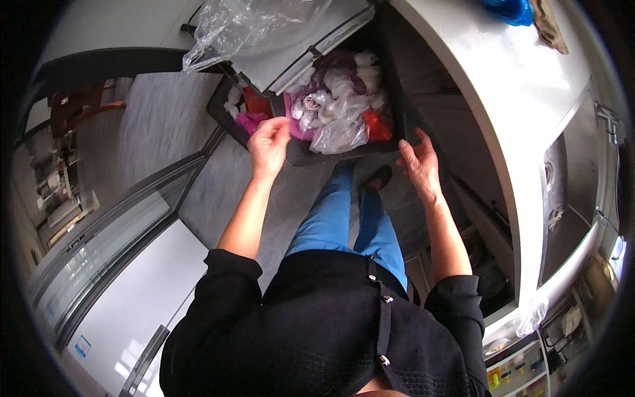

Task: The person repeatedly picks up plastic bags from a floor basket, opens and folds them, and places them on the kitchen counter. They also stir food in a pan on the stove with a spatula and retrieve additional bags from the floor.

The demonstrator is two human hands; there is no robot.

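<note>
A dark pull-out drawer or bin (317, 159) stands out before me, filled with crumpled plastic bags. Clear and white bags (337, 119) lie in its middle, with a red bag (378, 127) at their right and pink plastic (297, 130) at their left. My left hand (270, 146) is at the near left of the bags, fingers bent together; whether it pinches anything is unclear. Near the drawer's right corner is my right hand (420, 161), its thumb and fingers apart, with nothing visible in it. Farther left, a smaller section holds more red and pink bags (252, 121).
A white countertop (476, 89) curves along the right, with a sink (555, 198) beyond it. Large clear plastic (248, 30) lies above the drawer. Left are a glass sliding door (119, 233) and a white cabinet or appliance (144, 278). Grey floor (218, 193) shows around my legs.
</note>
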